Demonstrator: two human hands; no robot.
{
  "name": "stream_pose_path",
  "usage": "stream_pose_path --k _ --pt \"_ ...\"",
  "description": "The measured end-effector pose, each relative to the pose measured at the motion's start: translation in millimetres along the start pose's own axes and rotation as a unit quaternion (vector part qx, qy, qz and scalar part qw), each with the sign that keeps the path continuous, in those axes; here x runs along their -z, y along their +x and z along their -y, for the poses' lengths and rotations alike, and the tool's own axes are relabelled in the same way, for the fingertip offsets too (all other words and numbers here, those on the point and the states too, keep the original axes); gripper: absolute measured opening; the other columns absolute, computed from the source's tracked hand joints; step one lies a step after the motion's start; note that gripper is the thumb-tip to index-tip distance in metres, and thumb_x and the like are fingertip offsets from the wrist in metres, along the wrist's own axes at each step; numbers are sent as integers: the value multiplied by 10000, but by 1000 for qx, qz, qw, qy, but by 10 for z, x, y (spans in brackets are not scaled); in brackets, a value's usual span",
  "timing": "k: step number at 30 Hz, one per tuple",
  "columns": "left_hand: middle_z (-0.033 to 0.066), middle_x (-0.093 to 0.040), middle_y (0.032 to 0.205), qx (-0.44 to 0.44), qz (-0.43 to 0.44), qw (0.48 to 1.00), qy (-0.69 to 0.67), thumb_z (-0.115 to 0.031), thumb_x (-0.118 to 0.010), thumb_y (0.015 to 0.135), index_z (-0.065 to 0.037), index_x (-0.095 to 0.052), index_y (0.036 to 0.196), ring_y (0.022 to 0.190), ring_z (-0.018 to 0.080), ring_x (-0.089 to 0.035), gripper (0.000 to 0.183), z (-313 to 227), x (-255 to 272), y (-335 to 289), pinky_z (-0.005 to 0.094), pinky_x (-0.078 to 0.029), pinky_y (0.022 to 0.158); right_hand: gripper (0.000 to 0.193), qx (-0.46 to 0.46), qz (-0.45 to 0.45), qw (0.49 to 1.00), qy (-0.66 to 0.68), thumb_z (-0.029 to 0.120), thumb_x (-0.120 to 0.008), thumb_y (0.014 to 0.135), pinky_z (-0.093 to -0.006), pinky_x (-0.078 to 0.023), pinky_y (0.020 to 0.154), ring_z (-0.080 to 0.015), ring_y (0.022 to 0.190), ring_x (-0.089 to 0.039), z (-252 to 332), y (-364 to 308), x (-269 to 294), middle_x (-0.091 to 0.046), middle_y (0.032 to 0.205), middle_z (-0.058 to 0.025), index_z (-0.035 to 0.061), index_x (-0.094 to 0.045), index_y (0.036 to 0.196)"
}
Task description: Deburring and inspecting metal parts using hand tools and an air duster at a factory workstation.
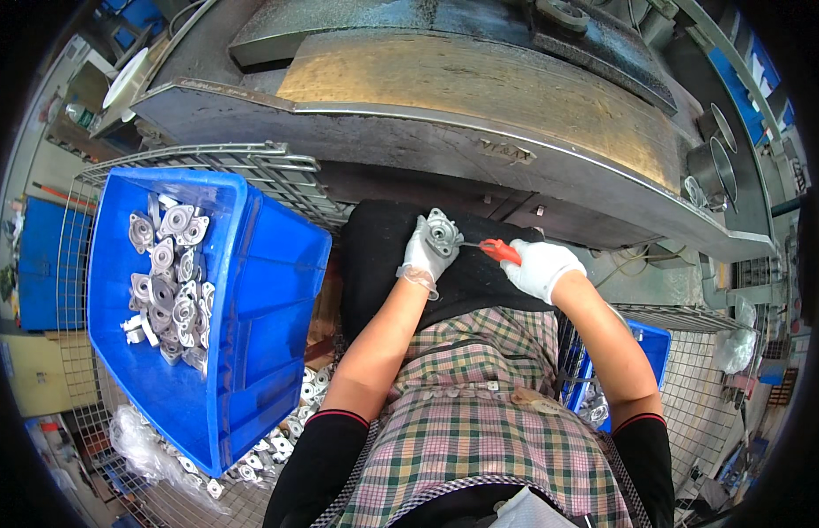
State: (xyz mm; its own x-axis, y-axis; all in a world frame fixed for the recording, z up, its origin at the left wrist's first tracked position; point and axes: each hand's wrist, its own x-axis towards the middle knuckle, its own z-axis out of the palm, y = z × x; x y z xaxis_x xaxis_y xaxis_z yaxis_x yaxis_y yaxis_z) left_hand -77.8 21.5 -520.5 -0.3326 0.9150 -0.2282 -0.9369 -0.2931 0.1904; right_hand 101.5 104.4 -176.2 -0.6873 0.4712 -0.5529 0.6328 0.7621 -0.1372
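My left hand (427, 255), in a white glove, is closed around a grey cast-metal flange part (441, 232) with a round bore at its middle. The part is held up over the black cloth (374, 273) on my lap. From the right, my gloved right hand (545, 267) grips a red-handled tool (499, 252) with a thin shaft. The shaft points left and reaches the part's right edge; whether its tip touches the metal I cannot tell.
At left, a tilted blue bin (268, 282) holds several similar castings (163, 290). More castings (277, 444) lie below it in a wire cage (75, 308). Ahead stands a metal machine bench (480, 79). Another blue bin (649, 352) is at my right, beside wire mesh (695, 378).
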Motion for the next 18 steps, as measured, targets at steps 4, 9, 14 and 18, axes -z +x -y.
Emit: stream_pose_path --k 4,9,14,18 --pt "76 -674 1123 100 -67 978 -173 -602 -352 1028 -196 -643 1191 1043 299 -615 526 -112 -517 -219 476 -475 940 400 1 4 1000 6 419 -523 959 -492 -532 852 -403 954 -687 21 -7 13 -718 1011 -198 78 -604 1152" --pt "58 -679 1091 71 -67 991 -90 -594 -373 1027 -214 -653 1178 1027 281 -619 496 -143 -858 -357 475 -467 949 407 14 2 1000 13 421 -516 960 -494 -531 852 -407 954 -685 85 -13 -2 -717 1014 -199 74 -602 1154" --pt "6 -694 1056 68 -145 986 -54 -589 -389 1029 -262 -658 1192 1026 248 -629 454 -143 -860 -373 477 -437 977 411 30 2 999 16 423 -511 960 -495 -531 850 -406 953 -686 155 6 -20 -716 1021 -202 72 -597 1157" --pt "26 -669 1188 87 -171 981 -31 -595 -377 1029 -263 -637 1255 1108 274 -600 479 -156 -925 -418 468 -414 996 408 23 -13 999 19 419 -495 972 -496 -530 846 -401 949 -689 176 98 10 -715 1025 -206 71 -585 1165"
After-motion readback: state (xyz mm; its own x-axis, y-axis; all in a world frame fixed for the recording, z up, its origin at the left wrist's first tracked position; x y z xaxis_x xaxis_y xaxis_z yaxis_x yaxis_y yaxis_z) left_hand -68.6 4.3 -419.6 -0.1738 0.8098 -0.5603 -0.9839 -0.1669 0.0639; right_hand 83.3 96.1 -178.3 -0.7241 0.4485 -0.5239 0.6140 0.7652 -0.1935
